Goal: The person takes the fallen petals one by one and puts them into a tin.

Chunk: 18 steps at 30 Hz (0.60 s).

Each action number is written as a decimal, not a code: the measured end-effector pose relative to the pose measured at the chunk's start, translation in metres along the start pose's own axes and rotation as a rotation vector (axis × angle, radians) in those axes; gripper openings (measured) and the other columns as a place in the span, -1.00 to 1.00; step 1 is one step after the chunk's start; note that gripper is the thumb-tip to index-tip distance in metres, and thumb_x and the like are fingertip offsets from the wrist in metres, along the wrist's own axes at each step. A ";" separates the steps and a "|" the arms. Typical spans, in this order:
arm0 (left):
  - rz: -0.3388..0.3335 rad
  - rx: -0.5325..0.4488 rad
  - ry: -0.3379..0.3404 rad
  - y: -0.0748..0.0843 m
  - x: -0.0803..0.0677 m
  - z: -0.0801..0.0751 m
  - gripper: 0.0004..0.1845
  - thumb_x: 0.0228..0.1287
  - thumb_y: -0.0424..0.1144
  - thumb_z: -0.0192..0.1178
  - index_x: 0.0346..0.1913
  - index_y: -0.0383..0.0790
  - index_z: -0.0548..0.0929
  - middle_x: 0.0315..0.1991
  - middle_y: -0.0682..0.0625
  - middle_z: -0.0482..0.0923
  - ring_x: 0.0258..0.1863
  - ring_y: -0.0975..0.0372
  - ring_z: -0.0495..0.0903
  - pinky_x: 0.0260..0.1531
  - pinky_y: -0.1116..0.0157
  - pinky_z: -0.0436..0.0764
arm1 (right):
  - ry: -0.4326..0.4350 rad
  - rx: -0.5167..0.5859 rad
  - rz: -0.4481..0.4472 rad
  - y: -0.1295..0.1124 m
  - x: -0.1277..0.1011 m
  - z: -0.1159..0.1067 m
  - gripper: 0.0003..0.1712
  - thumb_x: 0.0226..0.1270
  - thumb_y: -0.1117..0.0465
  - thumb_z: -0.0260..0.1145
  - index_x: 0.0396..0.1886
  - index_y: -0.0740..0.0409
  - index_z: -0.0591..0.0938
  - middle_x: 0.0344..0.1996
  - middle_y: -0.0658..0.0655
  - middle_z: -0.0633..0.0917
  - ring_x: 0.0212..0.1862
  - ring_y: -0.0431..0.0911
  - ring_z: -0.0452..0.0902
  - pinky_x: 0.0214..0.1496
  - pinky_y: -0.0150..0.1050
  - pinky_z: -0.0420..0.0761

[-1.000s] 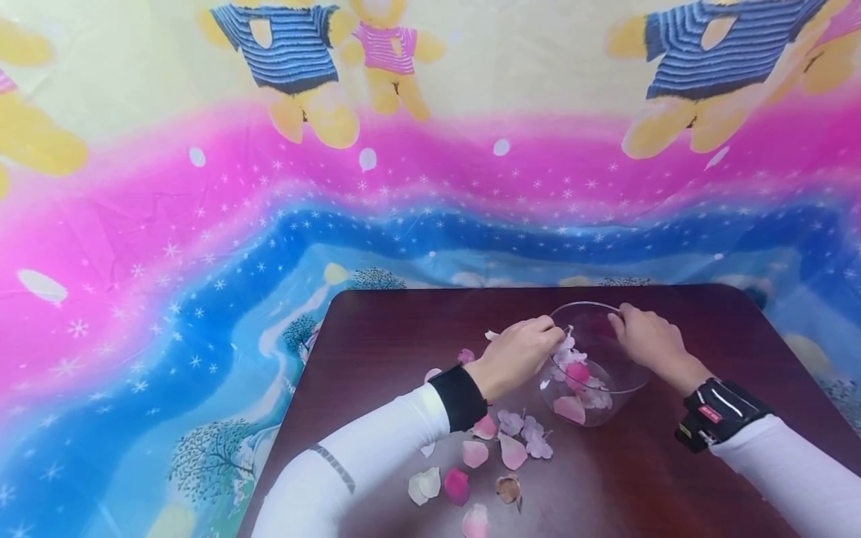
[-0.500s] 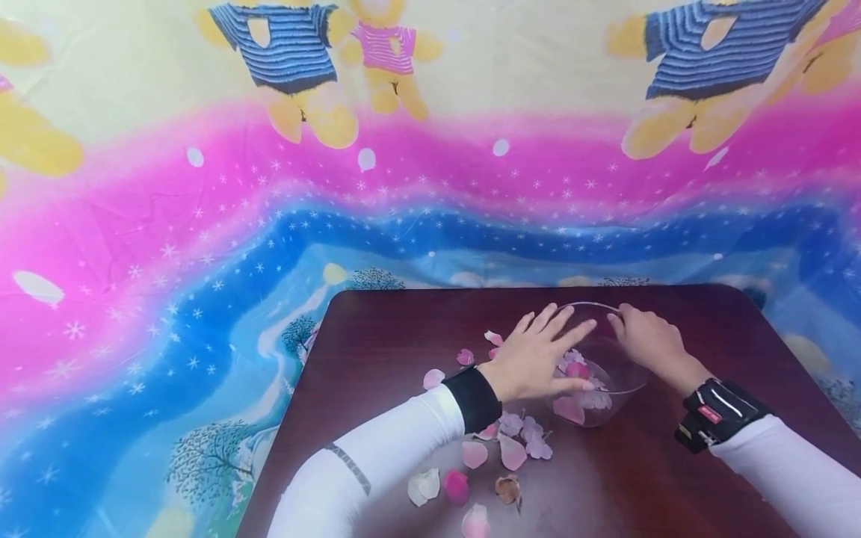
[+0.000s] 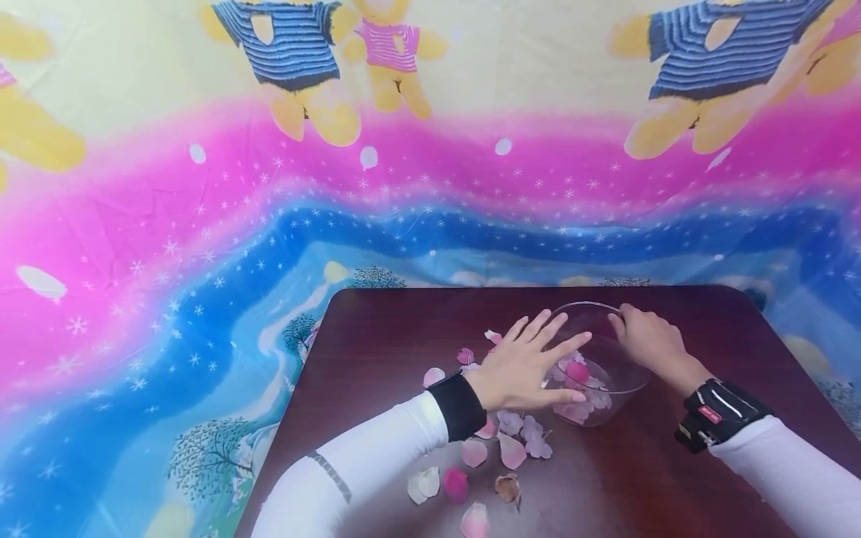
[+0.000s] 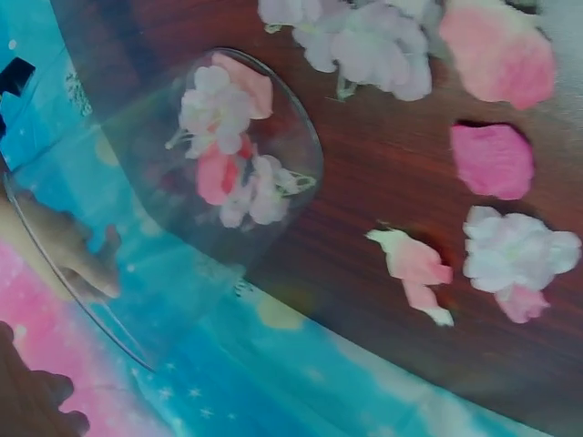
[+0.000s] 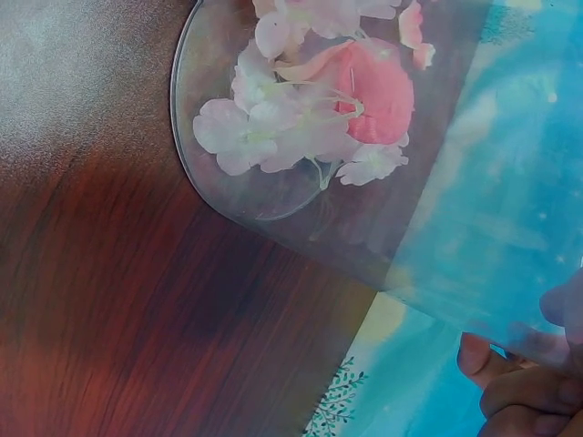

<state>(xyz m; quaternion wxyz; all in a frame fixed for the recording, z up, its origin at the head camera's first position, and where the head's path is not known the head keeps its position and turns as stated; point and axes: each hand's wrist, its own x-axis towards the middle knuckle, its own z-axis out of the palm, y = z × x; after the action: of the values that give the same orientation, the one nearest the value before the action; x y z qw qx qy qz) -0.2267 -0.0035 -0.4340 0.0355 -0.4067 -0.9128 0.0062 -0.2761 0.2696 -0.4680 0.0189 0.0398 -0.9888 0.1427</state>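
Note:
A clear, bucket-shaped container point(image 3: 628, 400) stands on the table, with pale flowers point(image 5: 273, 127) and a bright pink petal point(image 3: 576, 371) at its bottom. My right hand point(image 3: 651, 342) grips its rim on the right side, thumb on one side of the wall and fingers on the other. At the container's left, my left hand point(image 3: 521, 366) is spread with straight fingers and holds nothing. Its fingertips reach over the left part of the rim; whether they touch it, I cannot tell. Part of the near-left wall is hidden behind this hand.
Loose petals and flowers lie left of and before the container: lilac flowers point(image 3: 536, 437), a pale pink petal point(image 3: 513, 451), a magenta petal point(image 3: 455, 484), white petals point(image 3: 424, 486) and a brown dried one point(image 3: 508, 489). A printed cloth point(image 3: 430, 202) hangs behind the table's far edge.
My left hand had bunched fingers at pale flowers by the rim; it let go, spread its fingers and drew back slightly left. The flowers now lie lower inside. My right hand kept its place.

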 end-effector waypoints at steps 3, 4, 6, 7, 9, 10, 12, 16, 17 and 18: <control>-0.008 -0.006 0.019 -0.008 -0.005 0.002 -0.05 0.31 0.57 -0.20 0.59 0.43 -0.38 0.69 0.07 -0.28 0.68 0.11 -0.25 0.64 0.05 -0.13 | 0.002 0.004 0.000 0.000 -0.001 -0.001 -0.57 0.60 0.03 0.03 -0.13 0.38 0.51 -0.57 0.25 0.60 -0.43 0.19 0.61 -0.49 0.12 0.52; -0.011 -0.015 0.025 -0.011 -0.007 0.002 -0.05 0.31 0.56 -0.18 0.59 0.42 -0.37 0.69 0.06 -0.26 0.68 0.10 -0.24 0.64 0.04 -0.12 | 0.003 0.004 0.001 0.000 -0.001 -0.001 -0.57 0.61 0.03 0.03 -0.13 0.37 0.51 -0.56 0.25 0.60 -0.42 0.20 0.61 -0.49 0.12 0.52; -0.018 -0.030 0.034 -0.017 -0.011 0.004 -0.04 0.31 0.56 -0.16 0.60 0.41 -0.36 0.69 0.04 -0.24 0.68 0.10 -0.24 0.64 0.03 -0.12 | 0.000 0.003 0.002 0.000 -0.001 -0.001 -0.57 0.62 0.02 0.01 -0.13 0.35 0.51 -0.54 0.26 0.61 -0.39 0.22 0.62 -0.47 0.14 0.51; -0.022 -0.042 0.035 -0.019 -0.013 0.004 -0.04 0.31 0.55 -0.14 0.60 0.41 -0.34 0.69 0.03 -0.23 0.68 0.09 -0.24 0.64 0.03 -0.12 | 0.000 0.004 0.002 0.000 -0.001 -0.001 -0.57 0.62 0.01 0.00 -0.14 0.34 0.51 -0.54 0.26 0.61 -0.38 0.23 0.62 -0.47 0.14 0.51; -0.031 -0.060 0.030 -0.024 -0.018 0.005 -0.04 0.31 0.54 -0.12 0.61 0.40 -0.32 0.69 0.02 -0.21 0.68 0.09 -0.24 0.64 0.02 -0.13 | -0.003 0.003 0.000 -0.001 -0.001 -0.001 -0.57 0.63 0.01 -0.01 -0.14 0.34 0.51 -0.53 0.26 0.61 -0.36 0.24 0.62 -0.47 0.14 0.51; -0.035 -0.062 0.025 -0.026 -0.021 0.005 -0.04 0.31 0.53 -0.11 0.61 0.40 -0.31 0.69 0.01 -0.21 0.68 0.09 -0.24 0.64 0.01 -0.12 | -0.003 0.001 -0.001 -0.001 0.000 -0.001 -0.57 0.63 0.01 -0.01 -0.14 0.33 0.51 -0.53 0.25 0.61 -0.36 0.24 0.63 -0.47 0.14 0.51; -0.042 -0.049 0.013 -0.031 -0.026 0.007 -0.05 0.32 0.53 -0.13 0.61 0.38 -0.28 0.69 0.01 -0.20 0.68 0.09 -0.23 0.64 0.00 -0.09 | -0.003 -0.002 -0.001 -0.003 0.000 -0.001 -0.57 0.63 0.00 -0.02 -0.14 0.32 0.51 -0.54 0.25 0.61 -0.36 0.23 0.63 -0.48 0.12 0.51; -0.057 -0.037 -0.006 -0.041 -0.036 0.012 -0.06 0.32 0.53 -0.14 0.63 0.35 -0.22 0.68 -0.01 -0.16 0.68 0.10 -0.22 0.63 0.00 -0.06 | -0.006 -0.004 0.000 -0.002 -0.001 -0.001 -0.56 0.62 0.01 -0.01 -0.12 0.35 0.51 -0.51 0.28 0.62 -0.36 0.25 0.63 -0.48 0.13 0.51; -0.060 -0.041 -0.004 -0.044 -0.038 0.013 -0.06 0.33 0.53 -0.13 0.63 0.34 -0.21 0.68 -0.02 -0.15 0.68 0.09 -0.21 0.63 -0.01 -0.04 | -0.006 -0.004 0.000 -0.002 -0.001 -0.001 -0.56 0.62 0.01 -0.01 -0.11 0.36 0.51 -0.51 0.29 0.62 -0.36 0.26 0.62 -0.48 0.13 0.51; -0.065 -0.051 -0.002 -0.046 -0.040 0.015 -0.06 0.33 0.53 -0.12 0.63 0.34 -0.20 0.68 -0.02 -0.14 0.68 0.09 -0.21 0.63 -0.01 -0.05 | -0.006 -0.003 0.000 -0.001 -0.001 -0.001 -0.56 0.62 0.01 -0.01 -0.11 0.36 0.51 -0.51 0.29 0.62 -0.36 0.25 0.62 -0.48 0.13 0.51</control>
<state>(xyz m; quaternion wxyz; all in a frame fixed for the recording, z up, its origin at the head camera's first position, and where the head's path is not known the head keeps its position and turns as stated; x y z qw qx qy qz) -0.2357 -0.0639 -0.4495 0.0243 -0.3775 -0.9255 -0.0176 -0.2754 0.2687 -0.4662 0.0161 0.0400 -0.9891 0.1410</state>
